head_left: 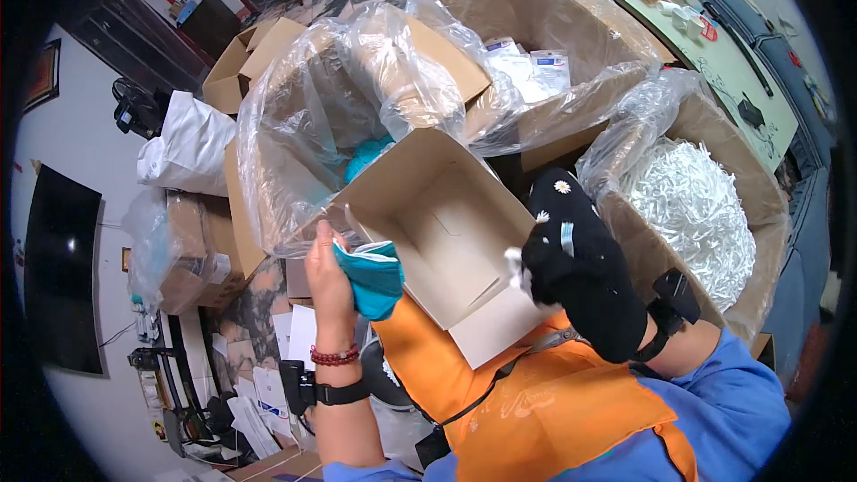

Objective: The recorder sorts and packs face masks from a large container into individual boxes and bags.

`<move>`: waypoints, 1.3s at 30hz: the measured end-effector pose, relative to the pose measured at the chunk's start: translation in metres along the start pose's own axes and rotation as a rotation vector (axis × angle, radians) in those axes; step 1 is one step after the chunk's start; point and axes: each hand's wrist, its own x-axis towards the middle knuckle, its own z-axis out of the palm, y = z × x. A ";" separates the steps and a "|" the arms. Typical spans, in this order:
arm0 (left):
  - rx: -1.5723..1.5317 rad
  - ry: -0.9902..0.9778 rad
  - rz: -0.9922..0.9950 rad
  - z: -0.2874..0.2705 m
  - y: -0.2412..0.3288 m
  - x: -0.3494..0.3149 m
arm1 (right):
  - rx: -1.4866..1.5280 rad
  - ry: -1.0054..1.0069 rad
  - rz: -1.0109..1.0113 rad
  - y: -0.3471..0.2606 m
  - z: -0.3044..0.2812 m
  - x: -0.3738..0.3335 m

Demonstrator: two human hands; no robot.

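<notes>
My left hand (331, 278) is closed on a folded teal cloth piece (371, 280) with a pale inner edge. It is beside the left wall of an open cardboard box (437, 214) that tilts toward me, with nothing inside that I can see. My right hand (571, 272) is covered by black fabric with small daisies, like a glove or mitt. It rests at the box's right side, near the raised front flap (500, 321). A small white bit (515, 270) shows at its left edge. The fingers are hidden by the fabric.
Large plastic-lined cartons surround the box: one holds teal items (366, 159), one white packets (536, 71), one shredded white paper (696, 214). A cluttered green table (732, 89) stands at the far right. White papers (268, 397) lie on the floor at lower left.
</notes>
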 end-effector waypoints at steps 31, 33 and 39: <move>0.625 0.125 0.555 0.050 0.008 0.045 | -1.855 0.375 0.615 0.139 -0.377 -0.097; 0.685 0.135 0.576 0.040 0.009 0.007 | -1.821 0.498 0.326 0.134 -0.378 -0.092; 0.359 0.146 0.031 0.015 -0.041 -0.070 | -1.848 0.430 0.332 0.115 -0.387 -0.094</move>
